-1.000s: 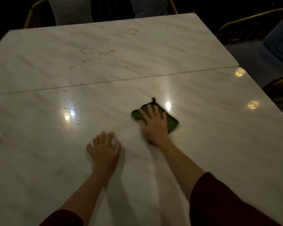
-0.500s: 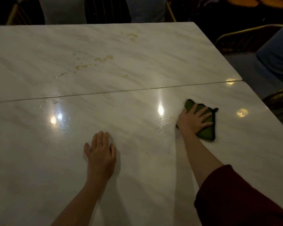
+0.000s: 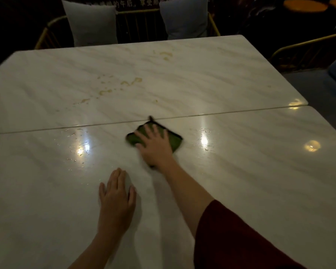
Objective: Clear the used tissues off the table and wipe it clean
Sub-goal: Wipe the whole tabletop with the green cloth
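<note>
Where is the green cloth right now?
In the head view, the green cloth lies centrally under the right hand, just on the near side of the tabletop seam.

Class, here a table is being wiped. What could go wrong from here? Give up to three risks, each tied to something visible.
The yellowish stains on the far slab lie beyond the green cloth under the right hand and could be missed.
The cloth's corner reaches the seam; grime may get pushed into it.
The left hand rests flat on the glossy table and may leave prints.

The right hand [image 3: 156, 148] has slid the green cloth [image 3: 175, 141] back left.
</note>
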